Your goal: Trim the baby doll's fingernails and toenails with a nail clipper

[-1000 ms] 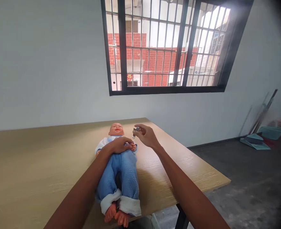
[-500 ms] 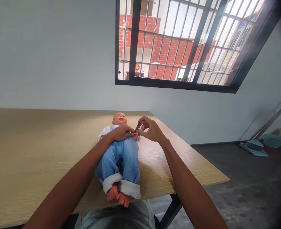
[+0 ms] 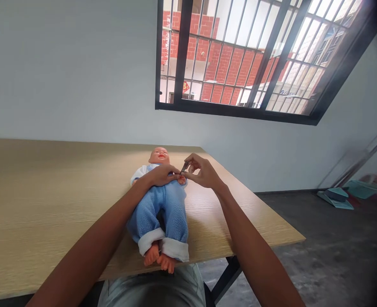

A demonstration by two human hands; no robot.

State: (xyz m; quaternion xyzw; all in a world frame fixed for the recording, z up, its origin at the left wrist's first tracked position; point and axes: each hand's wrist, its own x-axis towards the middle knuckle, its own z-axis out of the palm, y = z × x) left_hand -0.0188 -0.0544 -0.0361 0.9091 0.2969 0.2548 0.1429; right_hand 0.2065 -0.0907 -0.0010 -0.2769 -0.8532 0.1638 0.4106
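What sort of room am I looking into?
Probably a plain indoor room, perhaps a workroom, though its exact use is unclear. A wood-grain table stands by a pale wall, a barred window looks out on red brick, and the floor is dark grey.

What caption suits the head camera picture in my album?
The left hand lies across a doll while the right hand holds a nail clipper near the doll's hand.

Worktop (image 3: 63, 192): pale, wood-grained; dark leg (image 3: 227, 279) below. Wall (image 3: 79, 85): plain, pale. Window (image 3: 255, 57): dark-framed, barred; red brickwork (image 3: 228, 64) beyond. Floor (image 3: 306, 268): grey. Dustpan (image 3: 337, 197): blue-green, at right, by the wall. Pole (image 3: 364, 158): slanting, just behind.
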